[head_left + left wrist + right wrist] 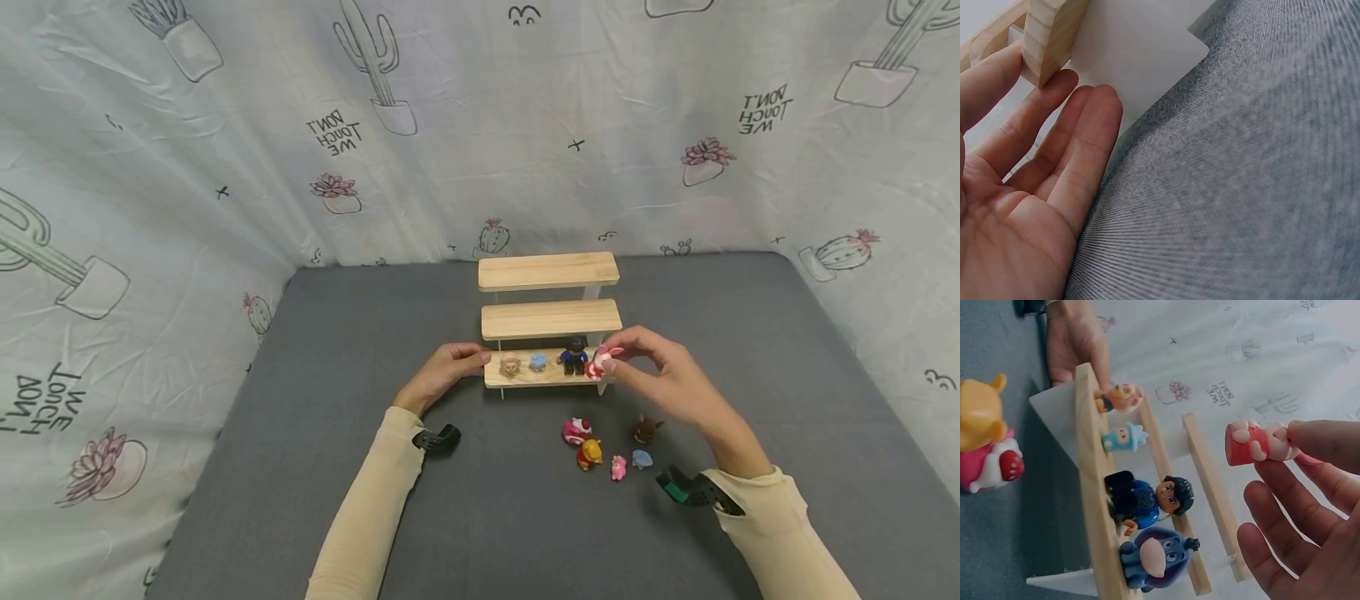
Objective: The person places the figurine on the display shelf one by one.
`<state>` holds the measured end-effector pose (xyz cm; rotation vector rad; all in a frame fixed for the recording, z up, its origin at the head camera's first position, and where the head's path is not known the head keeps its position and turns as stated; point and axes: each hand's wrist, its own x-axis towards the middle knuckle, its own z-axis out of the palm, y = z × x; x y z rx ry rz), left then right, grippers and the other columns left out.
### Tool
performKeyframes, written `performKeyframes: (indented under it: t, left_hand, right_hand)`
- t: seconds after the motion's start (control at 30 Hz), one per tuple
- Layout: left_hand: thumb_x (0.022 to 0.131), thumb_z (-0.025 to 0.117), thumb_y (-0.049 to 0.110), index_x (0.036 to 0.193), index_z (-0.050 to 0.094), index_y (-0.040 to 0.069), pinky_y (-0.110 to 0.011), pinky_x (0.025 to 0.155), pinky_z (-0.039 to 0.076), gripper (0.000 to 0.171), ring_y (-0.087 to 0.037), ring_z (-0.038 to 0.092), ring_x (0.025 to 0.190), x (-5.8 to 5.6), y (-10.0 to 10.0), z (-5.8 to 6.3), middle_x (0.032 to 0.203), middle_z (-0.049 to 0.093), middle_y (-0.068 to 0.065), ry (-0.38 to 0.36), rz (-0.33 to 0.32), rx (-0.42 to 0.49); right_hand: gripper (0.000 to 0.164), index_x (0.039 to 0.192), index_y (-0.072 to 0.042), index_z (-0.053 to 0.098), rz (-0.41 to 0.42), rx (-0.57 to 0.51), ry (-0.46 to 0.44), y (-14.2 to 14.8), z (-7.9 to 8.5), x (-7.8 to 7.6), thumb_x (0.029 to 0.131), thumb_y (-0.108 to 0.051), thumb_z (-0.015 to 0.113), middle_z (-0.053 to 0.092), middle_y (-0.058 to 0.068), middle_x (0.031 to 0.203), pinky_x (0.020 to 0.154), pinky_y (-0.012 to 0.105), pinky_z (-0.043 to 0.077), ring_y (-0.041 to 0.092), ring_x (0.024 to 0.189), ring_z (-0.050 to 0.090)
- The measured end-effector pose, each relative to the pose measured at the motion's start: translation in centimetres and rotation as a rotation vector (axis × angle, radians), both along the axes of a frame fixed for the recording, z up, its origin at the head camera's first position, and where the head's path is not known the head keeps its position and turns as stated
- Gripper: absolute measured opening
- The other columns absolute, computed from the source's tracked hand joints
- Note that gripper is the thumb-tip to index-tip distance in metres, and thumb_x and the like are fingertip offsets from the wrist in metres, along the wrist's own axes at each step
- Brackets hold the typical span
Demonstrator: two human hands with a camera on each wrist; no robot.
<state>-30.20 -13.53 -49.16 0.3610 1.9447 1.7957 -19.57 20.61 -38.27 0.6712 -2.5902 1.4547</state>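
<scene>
A patterned cloth [480, 83] hangs behind the shelf, and the grey table [450, 517] spreads beneath it. The wooden shelf [551, 318] has three stepped tiers on pale side panels. At the shelf's right end the right hand [675, 379] reaches in, wrist bent, thumb and fingertips pinching a pink figure in red [1257, 445], held above the lowest tier with its base apart from the wood. At the shelf's left end the left hand [442, 375] pinches the lowest tier's edge between thumb and index finger, its other fingers loosely extended near the side panel. A dark-haired doll [574, 358] sits on the lowest tier, with a blue donkey [1159, 559] just beside it at the shelf's right end; the head view does not show the donkey clearly. In front of the shelf lie a yellow bear [589, 454] and a pink-and-white figure [576, 430], close together, then a brown figure [647, 429]. A tan figure [510, 365] and a light-blue figure [537, 362] occupy the lowest tier's left half. Smallest, before the shelf, are a blue-grey figure [641, 458] and a little pink figure [618, 467].
</scene>
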Motion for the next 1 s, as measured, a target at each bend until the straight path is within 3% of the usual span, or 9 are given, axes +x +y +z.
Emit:
performKeyframes:
  t: [0.2,0.37,0.67,1.0]
  left_hand:
    - [0.101,0.064,0.022,0.124,0.066,-0.007,-0.036,0.101,0.056,0.037,-0.011,0.069,0.101,0.1,0.0,0.1,0.117,0.07,-0.008,0.007,0.002,-0.007]
    - [0.1,0.065,0.022,0.122,0.067,-0.005,-0.036,0.102,0.055,0.035,-0.012,0.07,0.102,0.1,0.0,0.0,0.115,0.07,-0.007,-0.008,0.008,-0.011]
    - [0.1,0.065,0.021,0.122,0.067,-0.006,-0.036,0.101,0.056,0.035,-0.012,0.07,0.101,0.0,0.0,0.0,0.115,0.071,-0.007,-0.001,0.007,0.008]
    - [0.099,0.067,0.023,0.119,0.069,-0.003,-0.035,0.1,0.056,0.033,-0.013,0.07,0.102,0.1,0.0,-0.2,0.114,0.07,-0.005,-0.02,0.009,0.004]
  right_hand:
    - [0.02,0.115,-0.006,0.066,0.026,-0.115,-0.005,-0.2,0.2,-0.5,0.097,0.0,0.065,0.066,-0.01,0.109,0.075,0.022,0.056,0.006,0.1,0.063]
    - [0.021,0.117,-0.005,0.064,-0.001,-0.134,-0.023,-0.3,0.6,-0.8,0.097,-0.003,0.065,0.066,-0.012,0.107,0.071,0.025,0.054,0.008,0.097,0.064]
    - [0.019,0.115,0.001,0.065,-0.015,-0.23,-0.019,-0.6,1.4,-2.6,0.096,-0.001,0.066,0.068,-0.012,0.106,0.084,0.019,0.052,0.008,0.099,0.066]
    - [0.022,0.118,0.001,0.065,-0.042,-0.276,-0.007,-0.6,2.1,-4.4,0.099,-0.01,0.066,0.07,-0.011,0.105,0.082,0.019,0.053,0.011,0.098,0.065]
